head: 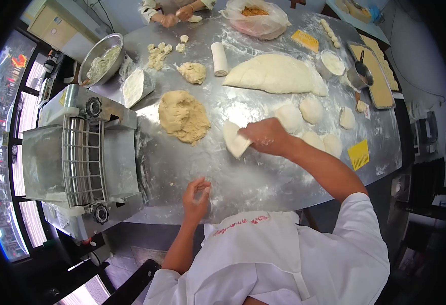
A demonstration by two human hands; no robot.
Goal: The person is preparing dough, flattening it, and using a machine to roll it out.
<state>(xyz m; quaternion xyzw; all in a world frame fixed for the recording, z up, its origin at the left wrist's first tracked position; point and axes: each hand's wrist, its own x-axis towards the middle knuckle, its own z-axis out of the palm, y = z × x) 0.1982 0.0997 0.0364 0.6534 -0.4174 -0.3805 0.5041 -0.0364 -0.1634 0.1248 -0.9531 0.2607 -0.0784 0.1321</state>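
My right hand [266, 136] grips the edge of a flattened white dough piece [232, 139] over the metal table [169, 190]. Fine detail around those fingertips is blurred. My left hand [197, 196] hovers near the table's front edge, loosely curled and holding nothing. Beyond it lies a large lump of yellowish dough [184, 116]. Rounded dough balls [311, 110] sit just right of my right hand, and some are partly hidden behind the forearm. A long slab of white dough [276, 74] and a dough roll [219, 59] lie farther back.
A dough sheeter [83, 164] stands at the left. Behind it are a metal bowl [102, 61] and a flour scoop [135, 87]. Yellow scrapers [359, 154], a flour container [331, 64] and a pot [360, 74] are at the right. Another person's hands [177, 16] work at the far edge.
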